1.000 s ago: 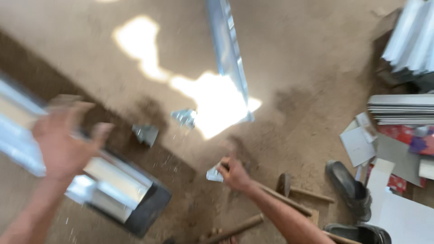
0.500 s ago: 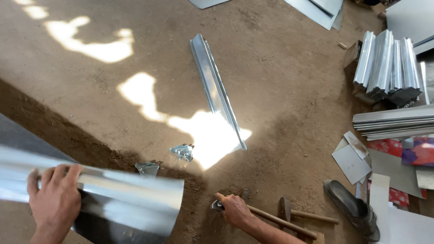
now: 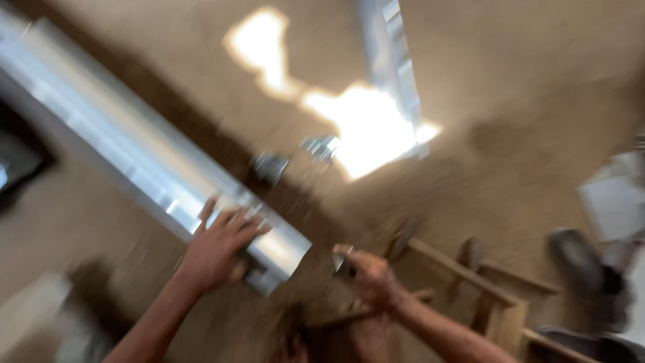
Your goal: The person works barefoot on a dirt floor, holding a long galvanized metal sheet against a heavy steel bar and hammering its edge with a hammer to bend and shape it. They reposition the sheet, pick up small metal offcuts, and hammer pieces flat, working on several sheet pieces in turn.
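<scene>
Since half a second ago your left hand (image 3: 218, 249) has slid to the metal channel's (image 3: 134, 161) near end on the floor (image 3: 537, 101), fingers spread flat on top. Thin sheet: light, springy, slippery, sharp-edged; grip mid-length. Your right hand (image 3: 369, 275) pinches a small metal piece (image 3: 341, 259).

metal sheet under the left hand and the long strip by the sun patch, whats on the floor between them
In the head view, two small crumpled metal scraps lie on the dirt floor between the metal sheet under the left hand and the strip.
</scene>
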